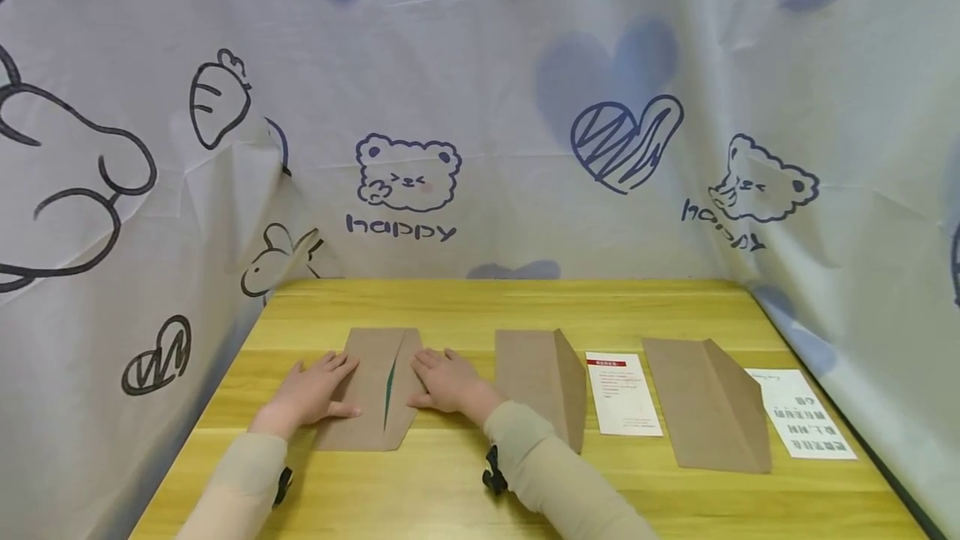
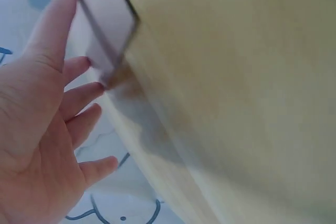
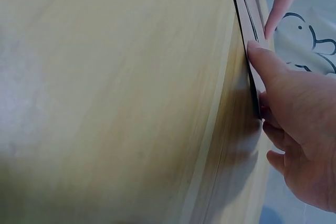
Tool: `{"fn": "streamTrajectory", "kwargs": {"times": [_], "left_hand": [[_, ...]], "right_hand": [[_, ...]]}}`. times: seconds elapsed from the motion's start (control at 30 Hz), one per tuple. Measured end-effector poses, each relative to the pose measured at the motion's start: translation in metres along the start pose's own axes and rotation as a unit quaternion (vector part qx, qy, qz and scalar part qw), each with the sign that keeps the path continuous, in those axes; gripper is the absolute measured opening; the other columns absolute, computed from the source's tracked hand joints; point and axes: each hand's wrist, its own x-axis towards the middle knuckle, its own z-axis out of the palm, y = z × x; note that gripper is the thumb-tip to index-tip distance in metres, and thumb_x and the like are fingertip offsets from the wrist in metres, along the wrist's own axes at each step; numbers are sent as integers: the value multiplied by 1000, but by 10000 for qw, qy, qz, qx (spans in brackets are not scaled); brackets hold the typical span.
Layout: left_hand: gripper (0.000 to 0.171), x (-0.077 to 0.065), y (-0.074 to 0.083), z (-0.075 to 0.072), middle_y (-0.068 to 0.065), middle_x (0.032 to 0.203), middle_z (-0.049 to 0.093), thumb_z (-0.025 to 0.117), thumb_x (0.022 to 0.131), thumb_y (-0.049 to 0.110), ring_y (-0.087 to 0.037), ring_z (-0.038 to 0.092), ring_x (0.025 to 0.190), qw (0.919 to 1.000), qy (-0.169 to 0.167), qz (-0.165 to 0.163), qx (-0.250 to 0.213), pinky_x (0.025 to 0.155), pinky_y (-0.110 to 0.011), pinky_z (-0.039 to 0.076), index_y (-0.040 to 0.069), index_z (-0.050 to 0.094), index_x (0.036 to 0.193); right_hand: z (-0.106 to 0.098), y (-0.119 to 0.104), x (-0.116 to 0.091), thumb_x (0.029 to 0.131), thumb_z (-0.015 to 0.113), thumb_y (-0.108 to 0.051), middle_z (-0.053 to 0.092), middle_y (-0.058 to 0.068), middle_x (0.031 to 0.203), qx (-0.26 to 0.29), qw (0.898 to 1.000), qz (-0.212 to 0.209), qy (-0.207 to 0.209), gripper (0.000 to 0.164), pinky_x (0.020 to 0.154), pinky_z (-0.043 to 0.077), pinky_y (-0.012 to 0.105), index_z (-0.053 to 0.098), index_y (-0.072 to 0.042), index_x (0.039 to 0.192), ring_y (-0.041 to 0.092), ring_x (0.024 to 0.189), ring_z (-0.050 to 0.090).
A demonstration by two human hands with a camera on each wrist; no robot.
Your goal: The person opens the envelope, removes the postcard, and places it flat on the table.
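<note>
A brown paper envelope (image 1: 371,390) lies on the table at the left, and a green sliver (image 1: 389,386) shows through the long slit beside its flap. My left hand (image 1: 318,390) rests at its left edge, thumb reaching onto the paper and fingers extended. At the right edge, my right hand (image 1: 450,380) touches the flap side with thumb and fingertips. The left wrist view has the left hand (image 2: 42,114) with fingers spread along the envelope's edge (image 2: 105,14). From the right wrist, the right hand's thumb (image 3: 265,61) is seen lying at the envelope's rim.
Two more brown envelopes, one in the middle (image 1: 528,373) and one at the right (image 1: 701,407), lie with flaps raised. A white card with a red band (image 1: 622,398) lies between them. A printed white card (image 1: 806,419) is at far right. Patterned cloth (image 1: 510,190) surrounds the wooden table (image 1: 450,494).
</note>
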Motion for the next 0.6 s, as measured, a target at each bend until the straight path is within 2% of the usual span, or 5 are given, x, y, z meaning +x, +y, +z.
{"fn": "streamTrajectory", "kwargs": {"times": [0.13, 0.33, 0.43, 0.6], "left_hand": [[74, -8, 7, -3, -20, 142, 52, 73, 80, 50, -43, 44, 134, 9996, 261, 94, 87, 101, -74, 31, 8, 54, 138], [48, -12, 25, 0, -9, 126, 65, 78, 80, 36, -32, 57, 121, 9933, 881, 590, 465, 98, -69, 39, 15, 66, 122], [34, -11, 33, 4, -3, 116, 67, 78, 81, 32, -27, 61, 112, 9881, 1093, 931, 556, 97, -61, 44, 18, 69, 111], [18, -10, 45, 11, 3, 96, 64, 79, 81, 28, -20, 60, 92, 9777, 1466, 1405, 542, 85, -47, 51, 19, 67, 91]], "right_hand": [[0, -3, 1, 96, 39, -63, 27, -2, 161, -56, 10000, 52, -40, 75, 122, 23, 37, 30, -18, 154, 13, 149, 25], [1, -4, 1, 95, 39, -65, 27, -3, 161, -22, 10000, 90, -34, 75, 121, 24, 38, 30, -18, 154, 13, 149, 25], [2, -3, 1, 96, 39, -65, 26, -3, 161, 42, 9999, 96, -35, 76, 121, 24, 38, 29, -18, 154, 13, 150, 24], [2, -2, 1, 96, 39, -63, 25, -1, 162, 133, 9999, 71, -25, 76, 121, 24, 39, 28, -17, 155, 14, 150, 24]]}}
